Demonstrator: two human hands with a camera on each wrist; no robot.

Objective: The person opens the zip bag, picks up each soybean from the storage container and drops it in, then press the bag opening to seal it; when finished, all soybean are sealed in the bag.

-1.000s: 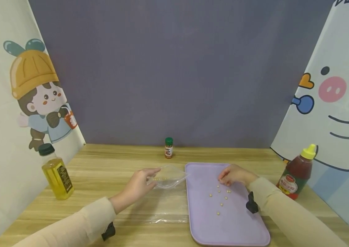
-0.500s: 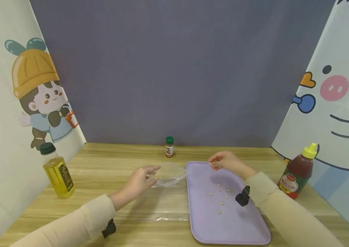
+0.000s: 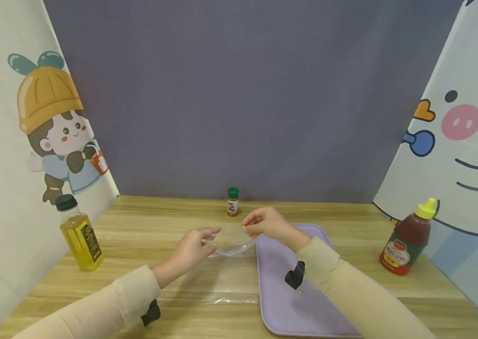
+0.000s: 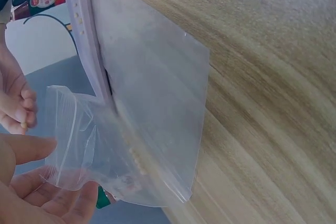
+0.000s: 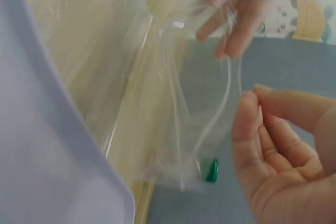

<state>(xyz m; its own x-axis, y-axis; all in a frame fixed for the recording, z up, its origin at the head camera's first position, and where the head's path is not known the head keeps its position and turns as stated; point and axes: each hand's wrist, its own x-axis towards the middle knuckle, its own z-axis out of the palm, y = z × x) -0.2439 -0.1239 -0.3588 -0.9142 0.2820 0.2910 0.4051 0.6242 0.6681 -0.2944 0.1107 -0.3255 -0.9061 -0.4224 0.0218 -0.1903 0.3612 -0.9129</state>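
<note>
A clear zip-lock bag point(image 4: 86, 135) stands with its mouth spread, its lower part lying flat on the table. My left hand point(image 3: 192, 247) holds the mouth's edge, thumb on one side and fingers on the other. Several pale yellow soybeans point(image 4: 134, 153) lie inside the bag. My right hand point(image 3: 270, 226) is at the right side of the bag's mouth and pinches one soybean point(image 4: 23, 125) between thumb and fingertips. More soybeans point(image 3: 299, 292) lie on the lilac tray point(image 3: 274, 306), partly hidden by the right arm in the head view.
An oil bottle point(image 3: 80, 240) stands at the left and a red sauce bottle with a yellow cap point(image 3: 408, 240) at the right. A small green-capped spice jar point(image 3: 233, 202) stands behind the bag. The tray's left edge borders the bag.
My right hand has lifted from over the tray and moved left to the bag's mouth with the pinched soybean. My left hand has stayed on the bag.
</note>
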